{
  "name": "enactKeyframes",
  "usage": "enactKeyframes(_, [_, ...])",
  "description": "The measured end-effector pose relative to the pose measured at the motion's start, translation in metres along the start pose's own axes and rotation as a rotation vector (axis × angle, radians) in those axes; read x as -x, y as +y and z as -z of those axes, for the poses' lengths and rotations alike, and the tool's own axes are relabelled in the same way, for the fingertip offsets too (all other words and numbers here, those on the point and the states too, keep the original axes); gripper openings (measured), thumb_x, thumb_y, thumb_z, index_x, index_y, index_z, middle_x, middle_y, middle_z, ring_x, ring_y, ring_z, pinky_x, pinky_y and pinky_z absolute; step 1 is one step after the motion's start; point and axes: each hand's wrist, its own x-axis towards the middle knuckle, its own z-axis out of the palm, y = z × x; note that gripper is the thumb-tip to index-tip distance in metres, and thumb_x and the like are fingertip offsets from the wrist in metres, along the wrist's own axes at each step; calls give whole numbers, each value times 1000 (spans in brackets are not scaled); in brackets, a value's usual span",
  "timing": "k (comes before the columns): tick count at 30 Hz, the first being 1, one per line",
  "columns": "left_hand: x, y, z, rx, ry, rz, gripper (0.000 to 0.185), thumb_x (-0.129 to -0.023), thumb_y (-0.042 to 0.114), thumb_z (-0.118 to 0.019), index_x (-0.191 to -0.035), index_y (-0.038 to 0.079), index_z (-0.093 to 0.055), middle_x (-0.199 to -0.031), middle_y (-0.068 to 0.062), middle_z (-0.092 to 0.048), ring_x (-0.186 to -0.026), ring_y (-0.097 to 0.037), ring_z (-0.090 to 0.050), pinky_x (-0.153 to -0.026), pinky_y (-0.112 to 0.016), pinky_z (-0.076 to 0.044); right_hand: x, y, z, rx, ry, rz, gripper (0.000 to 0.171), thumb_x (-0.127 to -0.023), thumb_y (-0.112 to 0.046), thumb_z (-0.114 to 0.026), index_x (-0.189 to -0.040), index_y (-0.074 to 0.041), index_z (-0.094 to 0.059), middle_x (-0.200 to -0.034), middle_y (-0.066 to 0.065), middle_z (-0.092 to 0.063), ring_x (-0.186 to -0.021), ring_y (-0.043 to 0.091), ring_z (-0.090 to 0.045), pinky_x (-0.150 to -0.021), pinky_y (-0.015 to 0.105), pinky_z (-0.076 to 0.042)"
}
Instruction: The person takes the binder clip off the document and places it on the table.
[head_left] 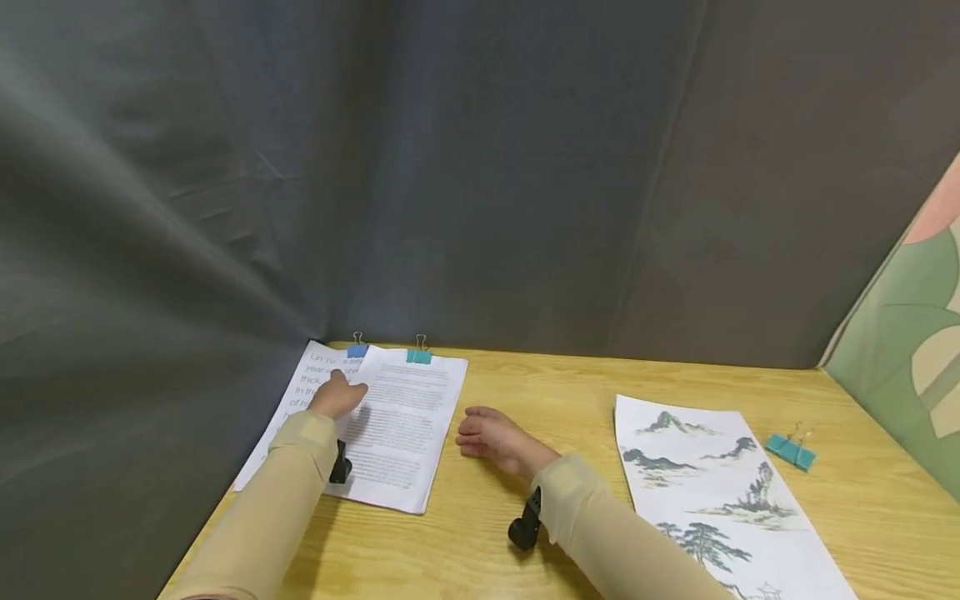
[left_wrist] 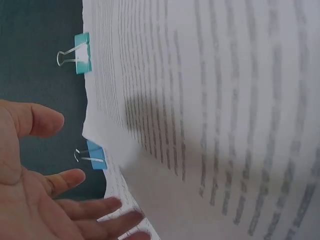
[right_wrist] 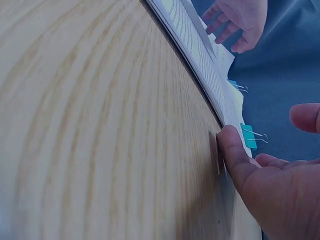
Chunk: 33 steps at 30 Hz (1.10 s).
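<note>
A stack of printed sheets with a teal binder clip at its top overlaps another printed stack with a blue binder clip. My left hand is over the place where the two stacks overlap. In the left wrist view its fingers are spread and nothing is between them; whether they touch the paper I cannot tell. Just right of the teal-clipped stack is my right hand, fingers extended and slightly bent, holding nothing. The right wrist view shows a fingertip close to that stack's edge.
On the right of the wooden table lies a sheet with ink landscape drawings. A loose teal binder clip lies beside it. Dark grey curtain hangs behind and on the left; a patterned panel borders the right.
</note>
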Motion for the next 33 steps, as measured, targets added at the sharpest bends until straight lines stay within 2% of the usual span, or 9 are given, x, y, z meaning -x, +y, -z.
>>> enactKeyframes(7, [0,-6,6,87,-33,16,84,-101,30,-43,-154,-19,0,-160,-41,-12,-148,-55,-17,-120,-59,-20,0,-2,-3,-8,10,-4,52,-104,4,-44,-151,18,-27,-125,30,-55,-111,35,-61,-98,44,-52])
enactKeyframes(12, [4,-5,9,90,-36,20,81,-101,26,-41,-153,-22,-2,-160,-42,-11,-149,-55,-14,-121,-57,-16,-1,-4,-4,-26,-1,-14,56,-101,6,-47,-152,18,-26,-120,26,-57,-106,30,-62,-95,41,-54])
enactKeyframes(16, [6,-4,10,62,-29,14,75,-101,24,-41,-150,-25,-12,-157,-43,-17,-147,-55,-20,-121,-55,-19,-2,-3,-3,-55,1,-25,57,-101,5,-48,-152,18,-25,-120,26,-58,-102,27,-62,-93,39,-55])
enactKeyframes(21, [5,-4,10,20,-22,-4,68,-99,22,-41,-145,-26,-27,-152,-43,-29,-142,-55,-32,-119,-56,-26,-2,-2,-1,-106,29,-41,52,-105,-1,-43,-151,17,-26,-122,29,-57,-104,30,-63,-94,41,-55])
enactKeyframes(27, [7,-1,11,21,-44,0,68,-100,22,-42,-146,-26,-26,-153,-43,-28,-142,-55,-31,-118,-57,-27,-4,-2,0,-184,56,-65,48,-104,-4,-45,-146,17,-32,-112,22,-59,-100,29,-66,-90,37,-56])
enactKeyframes(33, [8,0,10,8,-51,-27,67,-100,22,-43,-143,-27,-30,-150,-43,-32,-140,-55,-35,-117,-57,-30,-5,-1,1,-174,83,-91,28,-103,-6,-50,-126,10,-50,-101,14,-62,-87,21,-65,-74,27,-54])
